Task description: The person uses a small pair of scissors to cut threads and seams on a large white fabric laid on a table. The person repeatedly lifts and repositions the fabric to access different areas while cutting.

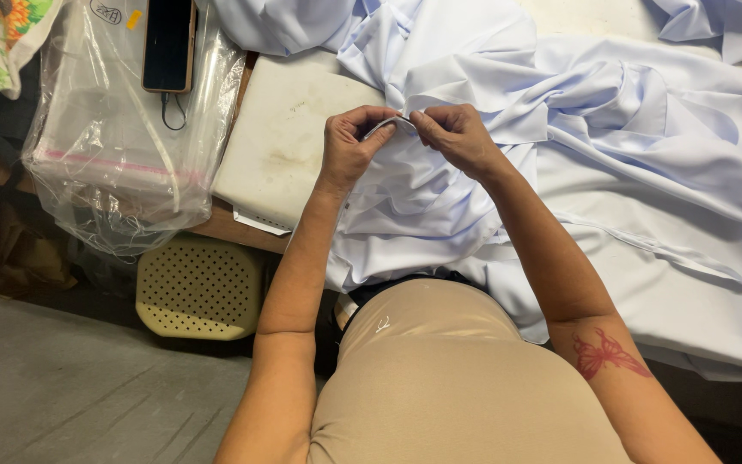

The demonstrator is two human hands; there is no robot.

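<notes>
1. your left hand (347,153) and right hand (457,137) are meeting above the table edge — both pinching one folded edge of the pale blue fabric (646,172).
2. the fabric is lying heaped across the table, spilling toward your lap.
3. a phone (168,43) is resting on a clear plastic bag (113,163), well left.

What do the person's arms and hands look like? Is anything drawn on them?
Both arms are bare, with no sleeves reaching the forearms. The left hand and the right hand wear no gloves, and no rings or watch can be seen. The right forearm has a red butterfly tattoo near the elbow. The left arm shows no marking.
</notes>
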